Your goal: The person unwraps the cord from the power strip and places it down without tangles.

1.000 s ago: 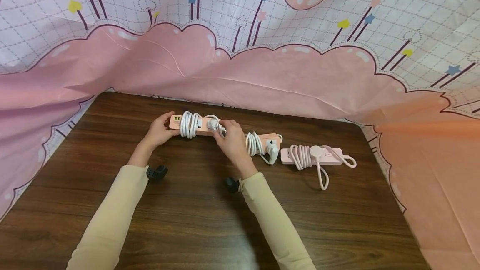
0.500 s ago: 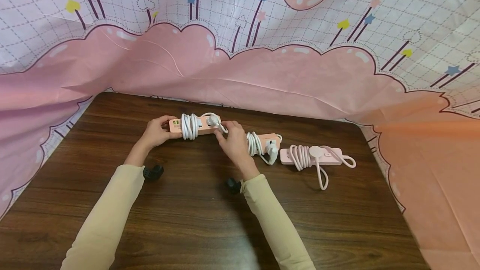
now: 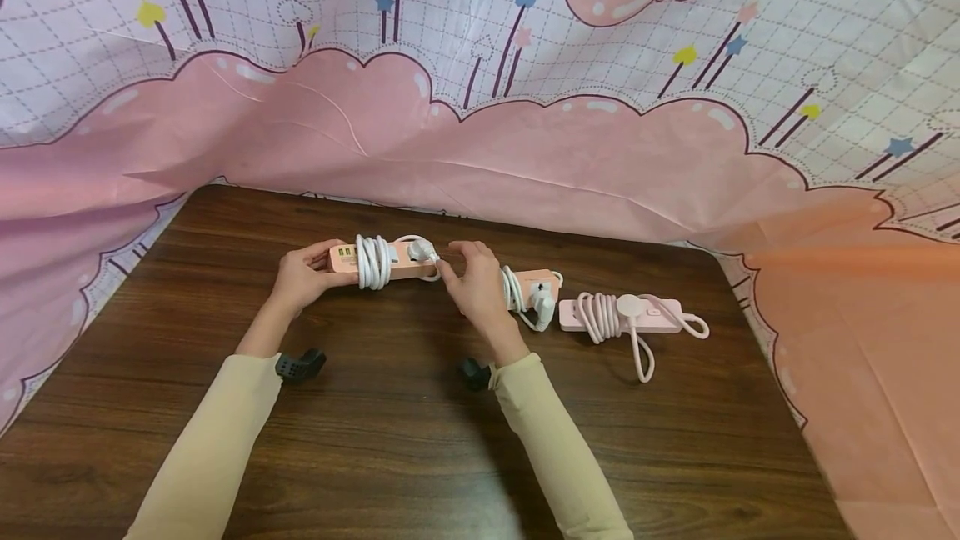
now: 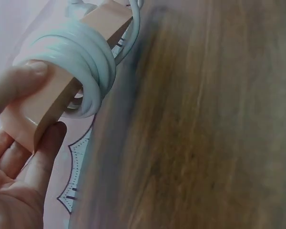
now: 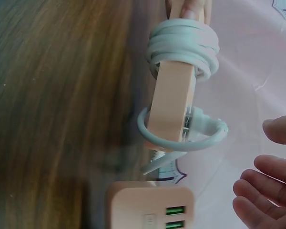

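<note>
Your left hand (image 3: 302,280) is grasping one end of a peach power strip (image 3: 403,271), the thumb lying on one face and the fingers curling around the opposite side. Just past those fingers, a white cord (image 3: 372,262) is wrapping the strip in several thick loops. At the end away from your left hand, a white plug (image 3: 422,250) is sitting on the strip's socket face.

Your right hand (image 3: 474,280) is hovering just beside that end, its fingers loosely apart and holding nothing; the right wrist view is showing a gap between them and the strip.

Immediately to the right of your right hand, partly hidden by it, a second peach strip (image 3: 525,279) is lying on the dark wooden table (image 3: 420,440), also bound in white cord. Farther right of that hand, a pale pink strip (image 3: 660,322) is lying with pink cord (image 3: 597,317) winding around it and a round plug (image 3: 630,304) resting on top.

Beyond both hands, a pink-and-white patterned cloth (image 3: 487,148) is hanging behind the table.
</note>
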### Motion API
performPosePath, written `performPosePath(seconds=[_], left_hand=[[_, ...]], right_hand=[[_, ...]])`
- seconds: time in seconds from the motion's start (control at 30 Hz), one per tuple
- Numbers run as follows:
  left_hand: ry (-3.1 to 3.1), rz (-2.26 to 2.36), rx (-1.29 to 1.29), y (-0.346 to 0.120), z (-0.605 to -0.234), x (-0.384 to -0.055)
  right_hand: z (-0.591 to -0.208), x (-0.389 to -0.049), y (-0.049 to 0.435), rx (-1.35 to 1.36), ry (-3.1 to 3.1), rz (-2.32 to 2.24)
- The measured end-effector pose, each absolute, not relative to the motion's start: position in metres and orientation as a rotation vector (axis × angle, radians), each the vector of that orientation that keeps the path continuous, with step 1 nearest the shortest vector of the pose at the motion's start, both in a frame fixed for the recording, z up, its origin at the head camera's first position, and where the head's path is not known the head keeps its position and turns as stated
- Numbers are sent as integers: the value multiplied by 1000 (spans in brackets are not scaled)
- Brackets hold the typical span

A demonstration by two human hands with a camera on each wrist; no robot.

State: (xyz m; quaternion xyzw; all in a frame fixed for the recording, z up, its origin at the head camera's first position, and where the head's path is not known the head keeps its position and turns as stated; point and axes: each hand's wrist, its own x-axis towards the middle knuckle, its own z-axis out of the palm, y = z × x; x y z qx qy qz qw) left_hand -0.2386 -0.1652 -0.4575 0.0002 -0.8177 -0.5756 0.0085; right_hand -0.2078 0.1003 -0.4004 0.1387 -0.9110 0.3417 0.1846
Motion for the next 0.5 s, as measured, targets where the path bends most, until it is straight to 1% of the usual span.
performPosePath(seconds=[0.23,0.5], left_hand=[[-2463,-1809,-96,-166,-445,-219],[-2346,-1866,-264,-148,-420,-193]], right_hand=[[-389,-197,102,439,-2506,954],[-371,-180,108,466,-2462,947]])
